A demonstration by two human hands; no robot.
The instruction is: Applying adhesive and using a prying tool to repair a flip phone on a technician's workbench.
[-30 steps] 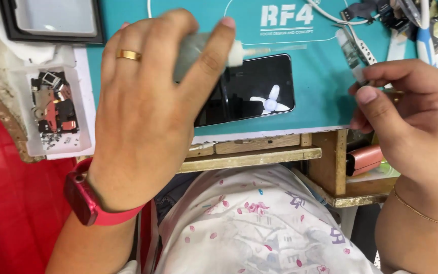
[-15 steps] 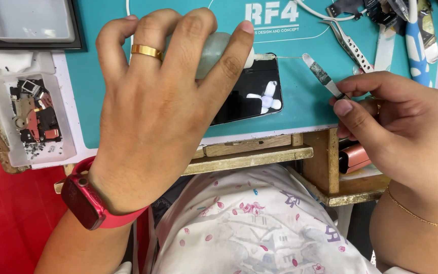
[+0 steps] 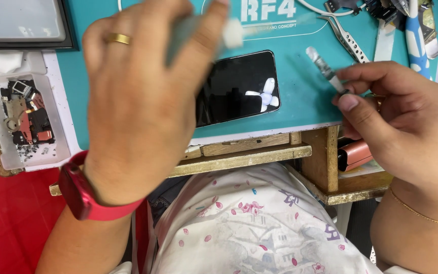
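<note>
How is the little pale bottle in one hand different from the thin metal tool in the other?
The small pale squeeze bottle is chunky and blurred, wrapped in the left hand; the thin flat metal tool is slim, sharp in view, and pinched by the right hand at its end. Both point up over the teal work mat near the dark phone.

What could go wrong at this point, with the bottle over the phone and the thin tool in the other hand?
1. The left hand holds a small pale bottle, blurred, its white nozzle above the dark phone; liquid might land off target or in excess.
2. The right hand pinches a thin flat tool near the phone's edge; a slip could scratch the glass.
3. The open parts tray sits at the bench edge, close to the left forearm.
</note>
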